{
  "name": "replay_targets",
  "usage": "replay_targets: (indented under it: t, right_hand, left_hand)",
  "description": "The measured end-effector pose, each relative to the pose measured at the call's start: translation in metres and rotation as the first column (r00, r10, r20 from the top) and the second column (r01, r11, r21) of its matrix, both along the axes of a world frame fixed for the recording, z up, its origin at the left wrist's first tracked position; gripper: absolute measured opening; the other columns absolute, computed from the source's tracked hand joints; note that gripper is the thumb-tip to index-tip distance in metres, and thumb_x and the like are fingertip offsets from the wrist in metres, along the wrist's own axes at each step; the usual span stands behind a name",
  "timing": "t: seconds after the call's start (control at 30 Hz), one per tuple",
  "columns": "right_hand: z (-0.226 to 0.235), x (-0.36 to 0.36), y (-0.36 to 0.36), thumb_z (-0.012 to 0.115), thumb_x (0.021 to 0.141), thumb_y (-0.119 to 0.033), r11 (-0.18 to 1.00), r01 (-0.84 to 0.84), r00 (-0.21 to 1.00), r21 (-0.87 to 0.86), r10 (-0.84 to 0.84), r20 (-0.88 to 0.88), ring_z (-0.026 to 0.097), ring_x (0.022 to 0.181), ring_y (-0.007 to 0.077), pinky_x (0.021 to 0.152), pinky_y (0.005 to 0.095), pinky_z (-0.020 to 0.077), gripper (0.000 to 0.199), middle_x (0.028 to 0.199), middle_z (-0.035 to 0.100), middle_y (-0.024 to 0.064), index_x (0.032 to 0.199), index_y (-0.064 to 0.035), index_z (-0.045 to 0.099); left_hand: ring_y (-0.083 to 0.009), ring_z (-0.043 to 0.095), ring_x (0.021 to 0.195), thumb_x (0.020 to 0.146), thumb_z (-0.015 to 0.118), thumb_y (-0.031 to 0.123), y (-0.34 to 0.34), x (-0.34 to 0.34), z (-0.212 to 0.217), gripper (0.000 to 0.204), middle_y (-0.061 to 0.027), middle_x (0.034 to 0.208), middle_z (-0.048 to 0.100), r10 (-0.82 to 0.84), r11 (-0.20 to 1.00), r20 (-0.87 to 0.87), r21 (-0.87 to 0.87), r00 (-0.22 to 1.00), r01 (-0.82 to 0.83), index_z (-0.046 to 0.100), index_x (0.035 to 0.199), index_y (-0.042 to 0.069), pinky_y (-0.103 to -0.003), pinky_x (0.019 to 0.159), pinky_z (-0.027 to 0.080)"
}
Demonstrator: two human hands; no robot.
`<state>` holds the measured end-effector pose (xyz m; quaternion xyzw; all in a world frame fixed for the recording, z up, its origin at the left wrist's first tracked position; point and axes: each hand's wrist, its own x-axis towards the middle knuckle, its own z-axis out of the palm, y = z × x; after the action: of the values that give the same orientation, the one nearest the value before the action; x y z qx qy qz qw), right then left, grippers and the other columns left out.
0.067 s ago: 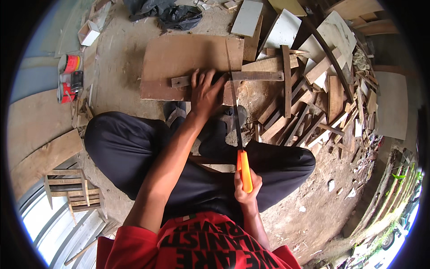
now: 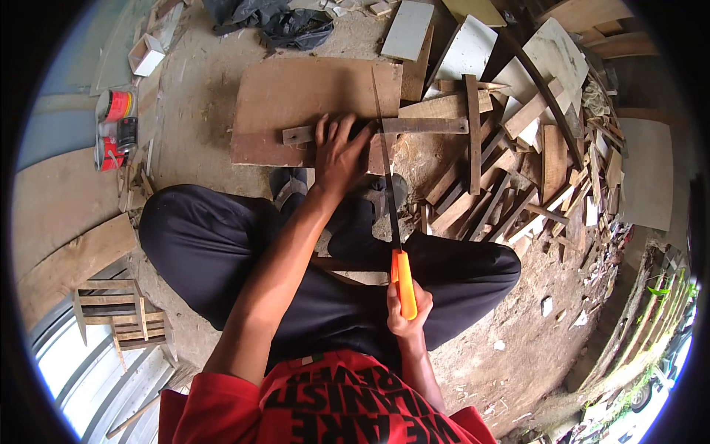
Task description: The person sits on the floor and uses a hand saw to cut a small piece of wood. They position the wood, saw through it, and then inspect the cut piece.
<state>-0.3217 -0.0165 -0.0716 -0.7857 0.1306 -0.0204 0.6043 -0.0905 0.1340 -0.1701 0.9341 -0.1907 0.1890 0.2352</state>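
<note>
My right hand [image 2: 409,307] is wrapped around the orange handle of a handsaw [image 2: 392,200]. The saw's long, narrow dark blade points away from me and crosses a wooden strip [image 2: 429,126]. That strip lies sideways over a brown board [image 2: 303,89], its right end reaching past the board's edge. Just left of the blade, my left hand [image 2: 342,152] grips the strip from above and presses it on the board, fingers bent over it. What carries the board underneath is hidden. My feet show below its near edge.
Offcuts and planks [image 2: 510,170] lie heaped to the right. Red cans [image 2: 115,107] stand at the left, and a black plastic bag [image 2: 296,28] lies at the far side. A small slatted wooden piece [image 2: 122,311] is at the lower left.
</note>
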Motion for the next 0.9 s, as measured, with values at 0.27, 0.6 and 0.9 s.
replay_targets:
  t: [0.27,0.6,0.9]
  right_hand:
    - [-0.006,0.008,0.006,0.067,0.083,-0.005,1.000,0.018,1.000,0.021,-0.018,-0.017,0.047,0.043,0.0079,0.042,0.0266,0.0360,0.025,0.051,0.047,0.0029,0.066,-0.0040,0.048]
    - [-0.008,0.004,0.006,0.066,0.082,-0.005,0.995,0.046,0.999,0.092,-0.046,0.000,0.045,0.043,0.0076,0.042,0.0262,0.0353,0.022,0.051,0.044,0.0030,0.067,-0.0026,0.049]
    - [-0.009,0.004,0.003,0.062,0.085,-0.004,0.994,0.038,0.998,0.103,-0.042,0.044,0.046,0.048,0.0040,0.044,0.0237,0.0366,0.014,0.054,0.047,-0.0009,0.074,0.0000,0.055]
  left_hand:
    - [-0.0318,0.055,0.102,0.085,0.065,0.021,-0.004,0.008,0.001,0.031,-0.0133,0.108,0.056,0.019,1.000,0.051,-0.006,0.999,-0.019,0.064,0.116,0.015,-0.053,0.104,0.032]
    - [-0.0337,0.053,0.105,0.088,0.065,0.027,-0.007,0.010,0.004,0.035,-0.0136,0.109,0.057,0.099,0.992,-0.020,-0.073,0.995,-0.100,0.059,0.115,0.005,-0.048,0.100,0.035]
    - [-0.0329,0.054,0.100,0.089,0.065,0.025,-0.006,0.009,0.006,0.037,-0.0132,0.109,0.056,0.090,0.995,-0.015,-0.031,0.996,-0.090,0.058,0.117,0.003,-0.047,0.096,0.036]
